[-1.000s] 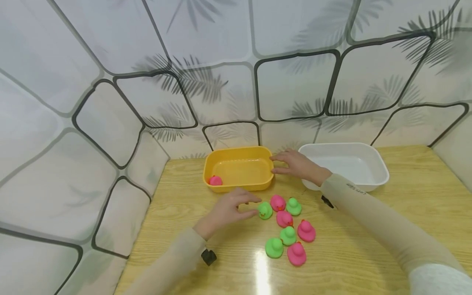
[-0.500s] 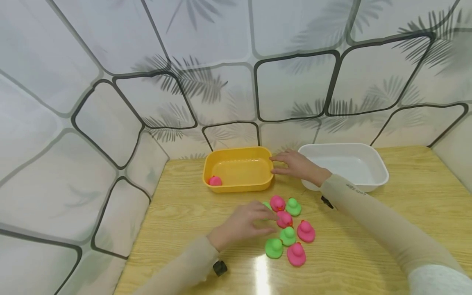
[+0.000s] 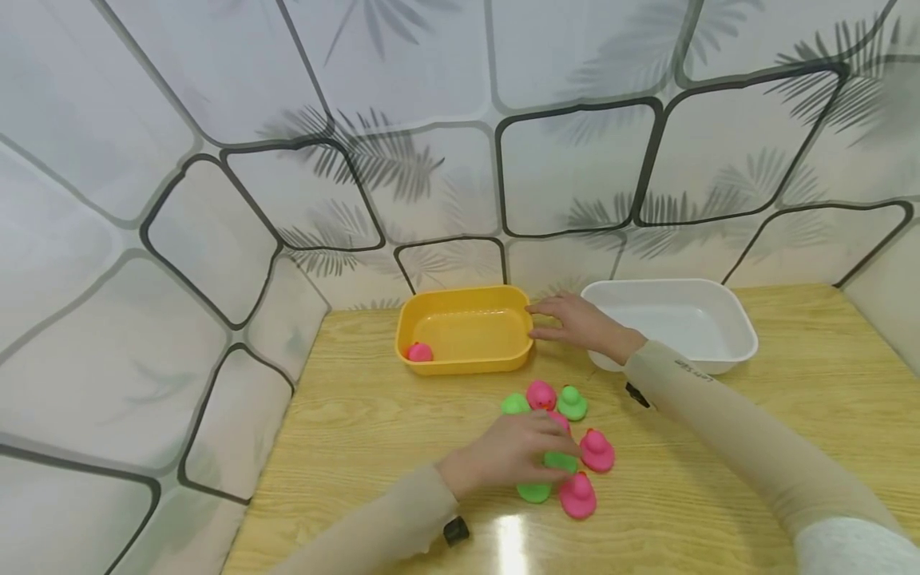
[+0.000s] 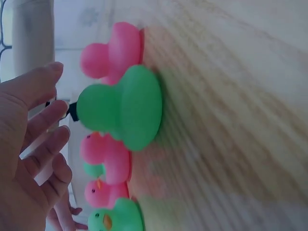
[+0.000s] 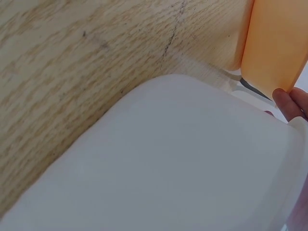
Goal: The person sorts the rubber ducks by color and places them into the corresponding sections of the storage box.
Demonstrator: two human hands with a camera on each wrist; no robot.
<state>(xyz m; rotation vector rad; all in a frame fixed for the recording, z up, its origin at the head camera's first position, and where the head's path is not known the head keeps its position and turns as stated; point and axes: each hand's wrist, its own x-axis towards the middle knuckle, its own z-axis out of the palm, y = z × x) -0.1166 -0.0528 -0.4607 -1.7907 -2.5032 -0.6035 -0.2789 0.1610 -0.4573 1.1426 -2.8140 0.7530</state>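
Over a group of pink and green rubber ducks, my left hand (image 3: 513,451) hovers with its fingers loosely spread and nothing held. Beneath its fingers are a green duck (image 3: 561,461) and another green duck (image 3: 534,493), both partly hidden. In the left wrist view a green duck (image 4: 134,108) is closest to the fingertips, apart from them. A pink duck (image 3: 578,497) lies just past the thumb. My right hand (image 3: 578,321) touches the right rim of the yellow tub (image 3: 463,367) with extended fingers. Inside that tub's near left corner sits one pink duck (image 3: 420,352).
A white tub (image 3: 719,351) stands to the right, beneath my right wrist. Around the left hand are other ducks: a green duck (image 3: 572,403), a pink duck (image 3: 541,395) and a pink duck (image 3: 597,451). A patterned wall (image 3: 446,192) rises behind the wooden table (image 3: 805,383).
My left hand has moved right and toward the near side, from beside the far left green duck to over the nearer green ducks. My right hand and the tubs have stayed in place.
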